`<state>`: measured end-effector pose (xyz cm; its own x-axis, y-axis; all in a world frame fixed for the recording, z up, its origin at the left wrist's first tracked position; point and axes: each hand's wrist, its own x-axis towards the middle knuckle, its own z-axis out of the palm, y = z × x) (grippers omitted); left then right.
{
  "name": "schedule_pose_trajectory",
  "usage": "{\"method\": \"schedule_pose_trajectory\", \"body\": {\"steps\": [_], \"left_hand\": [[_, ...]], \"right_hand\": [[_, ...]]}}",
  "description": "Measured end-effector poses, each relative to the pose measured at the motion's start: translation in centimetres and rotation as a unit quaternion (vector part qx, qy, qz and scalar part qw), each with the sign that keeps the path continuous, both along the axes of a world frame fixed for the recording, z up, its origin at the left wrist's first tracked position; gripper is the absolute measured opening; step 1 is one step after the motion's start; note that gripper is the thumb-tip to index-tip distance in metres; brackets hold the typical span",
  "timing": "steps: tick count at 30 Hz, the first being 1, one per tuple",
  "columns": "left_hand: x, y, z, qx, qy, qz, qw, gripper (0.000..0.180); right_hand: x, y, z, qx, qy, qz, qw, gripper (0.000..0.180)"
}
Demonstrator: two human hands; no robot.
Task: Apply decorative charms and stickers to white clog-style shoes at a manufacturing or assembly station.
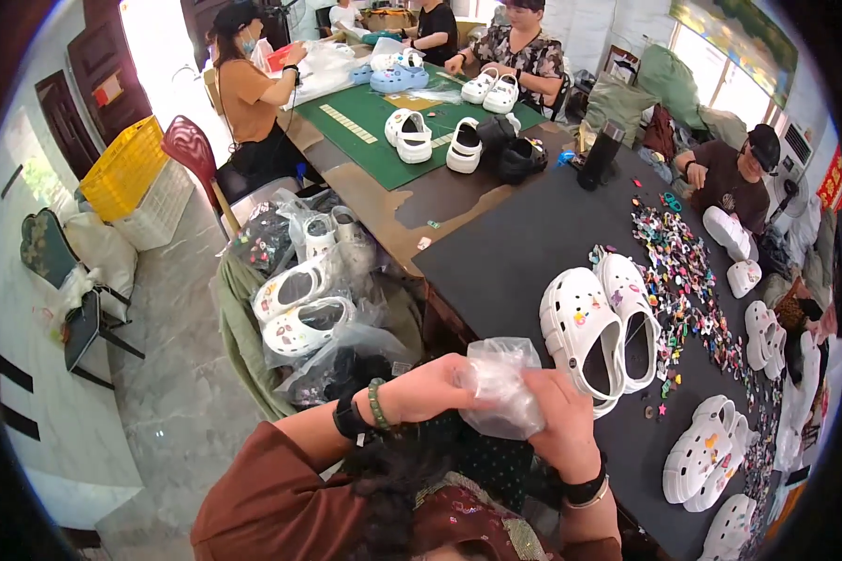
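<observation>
A small clear plastic bag, crumpled and creased, is pinched between the left hand and the right hand. It hangs in the air at the near edge of the black bench, just beside a pair of white clogs lying soles down.

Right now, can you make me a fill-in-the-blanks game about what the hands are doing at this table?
1. Both hands hold a crinkly clear plastic ____.
2. The pair of clogs nearest the hands is coloured ____.
3. The left wrist wears a bracelet of ____ beads.
4. The small charms lie on a ____ mat.

Missing words: bag; white; green; black
</observation>
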<state>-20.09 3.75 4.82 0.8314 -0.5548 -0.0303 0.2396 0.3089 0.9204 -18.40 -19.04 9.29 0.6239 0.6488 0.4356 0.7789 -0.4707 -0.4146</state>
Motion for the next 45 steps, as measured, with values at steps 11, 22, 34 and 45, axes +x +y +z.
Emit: {"method": "schedule_pose_trajectory", "body": {"steps": [11,22,34,45], "left_hand": [[1.3,0.1,1.7,0.281,-0.562,0.365,0.687,0.083],[0.5,-3.4,-0.8,0.250,-0.471,0.084,0.841,0.103],[4.6,1.1,0.0,0.313,-0.361,0.381,0.791,0.050],[15.2,11.7,0.1,0.445,-0.436,0.411,0.666,0.030]], "right_hand": [[-0.4,0.8,-2.0,0.210,0.110,-0.096,0.967,0.051],[-0.3,2.7,-2.4,0.467,0.244,-0.067,0.847,0.038],[1.8,-0.7,-1.8,0.115,0.004,-0.103,0.988,0.035],[-0.7,-13.7,-7.2,0.140,-0.149,-0.326,0.923,0.019]]}}
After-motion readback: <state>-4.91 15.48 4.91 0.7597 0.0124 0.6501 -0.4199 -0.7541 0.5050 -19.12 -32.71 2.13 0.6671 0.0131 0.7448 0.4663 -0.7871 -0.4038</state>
